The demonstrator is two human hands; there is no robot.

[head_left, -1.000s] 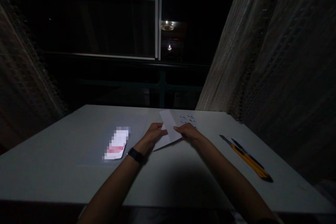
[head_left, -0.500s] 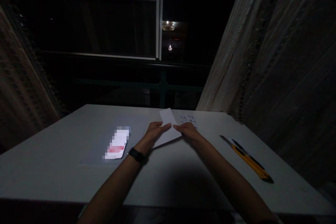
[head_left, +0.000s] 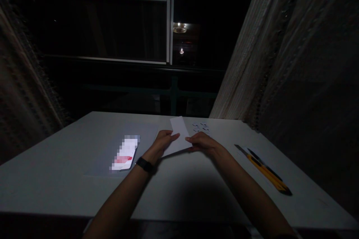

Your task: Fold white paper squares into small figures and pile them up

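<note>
A folded white sheet of paper [head_left: 179, 142] is held a little above the table, tilted, its narrow upper end pointing away from me. My left hand [head_left: 165, 142], with a dark band on the wrist, grips its left side, thumb on top and fingers hidden beneath. At the paper's right edge, my right hand [head_left: 202, 142] pinches it between thumb and fingers. Just beyond the right hand lies a piece of paper with small dark printed figures [head_left: 201, 127], partly covered by that hand.
Left of my hands, a phone with a lit screen [head_left: 127, 152] lies on a pale sheet [head_left: 97, 166]. On the right of the white table [head_left: 56, 190] are a yellow utility knife [head_left: 266, 173] and a dark pen-like object [head_left: 263, 163]. Curtains [head_left: 238, 63] and a dark window stand behind.
My thumbs have moved slightly apart on the paper. My right hand has shifted a little lower and outward along the edge; the paper has barely moved.
</note>
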